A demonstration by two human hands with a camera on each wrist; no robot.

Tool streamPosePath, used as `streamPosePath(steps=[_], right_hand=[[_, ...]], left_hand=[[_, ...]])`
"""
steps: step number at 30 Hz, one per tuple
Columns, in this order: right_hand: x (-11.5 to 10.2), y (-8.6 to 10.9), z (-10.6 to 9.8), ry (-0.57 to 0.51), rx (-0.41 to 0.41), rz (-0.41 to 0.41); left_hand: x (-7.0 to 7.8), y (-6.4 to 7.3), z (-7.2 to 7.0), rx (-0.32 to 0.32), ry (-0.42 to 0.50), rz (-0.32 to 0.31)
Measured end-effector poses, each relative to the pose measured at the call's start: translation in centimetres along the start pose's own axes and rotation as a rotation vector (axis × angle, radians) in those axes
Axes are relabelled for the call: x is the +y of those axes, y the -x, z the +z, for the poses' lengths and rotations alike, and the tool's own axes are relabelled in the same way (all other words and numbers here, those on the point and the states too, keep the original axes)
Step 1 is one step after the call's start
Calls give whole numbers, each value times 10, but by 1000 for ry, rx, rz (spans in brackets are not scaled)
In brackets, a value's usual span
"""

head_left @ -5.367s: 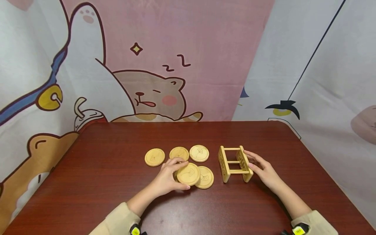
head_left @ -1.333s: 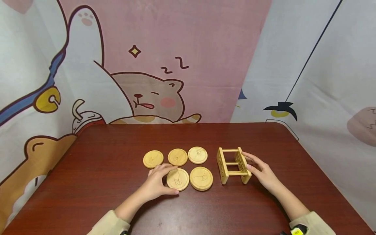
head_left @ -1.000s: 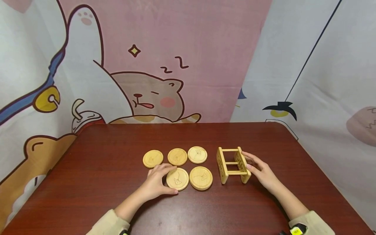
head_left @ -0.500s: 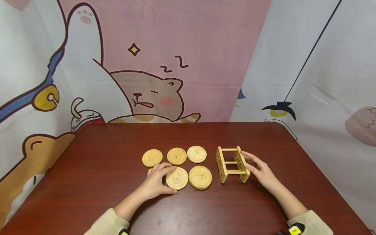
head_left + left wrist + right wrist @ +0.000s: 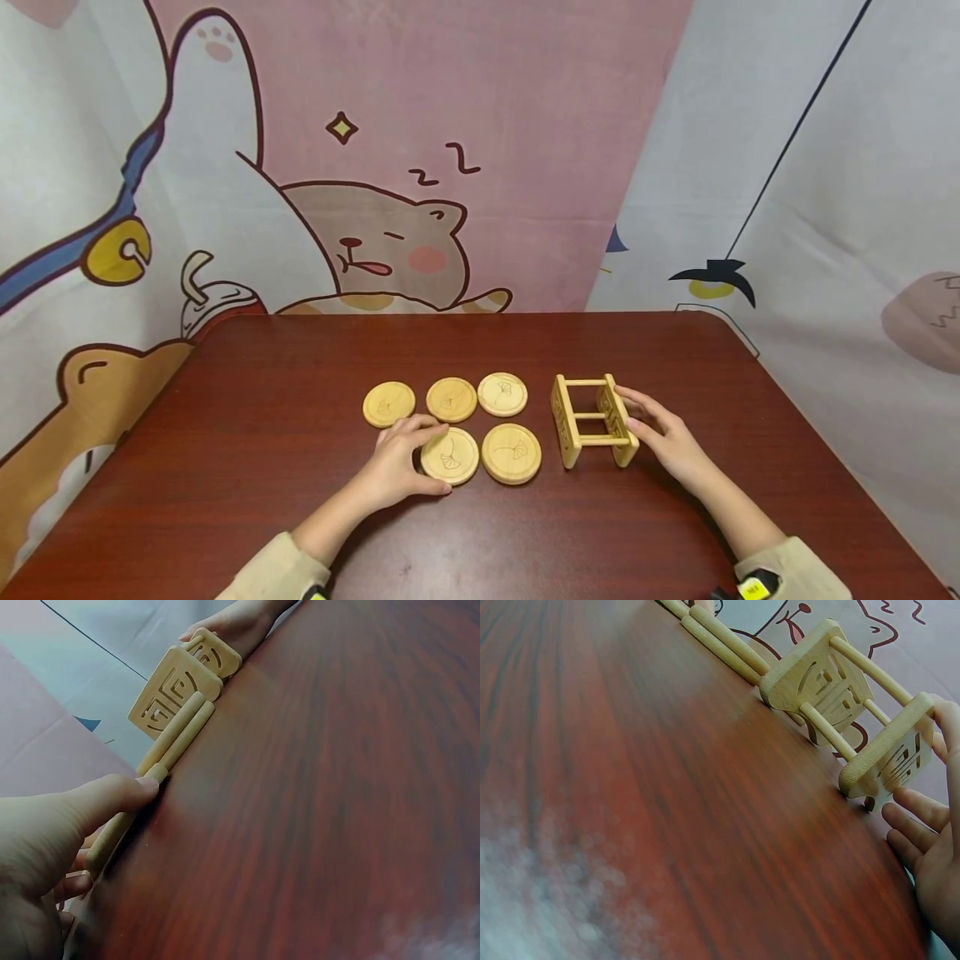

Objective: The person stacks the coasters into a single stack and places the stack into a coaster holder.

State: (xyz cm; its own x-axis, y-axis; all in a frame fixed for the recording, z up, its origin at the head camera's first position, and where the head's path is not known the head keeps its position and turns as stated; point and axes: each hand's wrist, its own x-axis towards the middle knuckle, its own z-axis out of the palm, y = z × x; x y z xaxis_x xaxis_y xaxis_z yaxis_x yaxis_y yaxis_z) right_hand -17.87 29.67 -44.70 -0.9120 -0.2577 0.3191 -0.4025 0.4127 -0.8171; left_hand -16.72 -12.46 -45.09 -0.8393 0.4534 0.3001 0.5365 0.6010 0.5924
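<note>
My left hand (image 5: 401, 467) holds a pale round wooden coaster (image 5: 450, 457) by its rim, thumb at the near edge and fingers at the far edge. The coaster lies flat, a ginkgo leaf engraved on its face. In the left wrist view its rim (image 5: 109, 841) shows edge-on between thumb and fingers. Just right of it lies another coaster (image 5: 512, 454). My right hand (image 5: 669, 442) rests its fingertips against the outer side panel of a small wooden coaster rack (image 5: 595, 421). In the right wrist view the rack (image 5: 885, 742) stands on the table, its cut-out panels joined by rods.
Behind the front pair, a row of three coasters lies flat: a left one (image 5: 388, 404), a middle one (image 5: 452, 400) and a right one (image 5: 502, 394). The dark red table (image 5: 525, 542) reaches back to a cartoon-printed cloth (image 5: 495, 167).
Since the oldest frame, my left hand has moved left from the right front coaster to the left front one. Lately its coaster has slid slightly left. My right hand stays at the rack.
</note>
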Motion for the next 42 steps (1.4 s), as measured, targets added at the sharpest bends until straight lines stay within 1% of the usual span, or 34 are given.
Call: streamPosePath(steps=[4,8,17,21,28,35,42], right_hand=[[0,0,1,0,2,-4],[1,0,1,4,5,-6],[-1,0,1,-19,-1,-5],[-1,0,1,-24,-2,-5],[3,0,1,-26,5,11],[5,0,1,5,12,30],[5,-1,1,27,7,26]], left_hand=[[0,0,-1,19,7,11],[1,0,-3,45,14,8],[3,-1,-7,78,14,-17],[6,-2,-9,96,13,-5],[11,-6,-11,116,17,-9],[18,-11,-12,127,38,11],[19,-14,-9,138,32,39]])
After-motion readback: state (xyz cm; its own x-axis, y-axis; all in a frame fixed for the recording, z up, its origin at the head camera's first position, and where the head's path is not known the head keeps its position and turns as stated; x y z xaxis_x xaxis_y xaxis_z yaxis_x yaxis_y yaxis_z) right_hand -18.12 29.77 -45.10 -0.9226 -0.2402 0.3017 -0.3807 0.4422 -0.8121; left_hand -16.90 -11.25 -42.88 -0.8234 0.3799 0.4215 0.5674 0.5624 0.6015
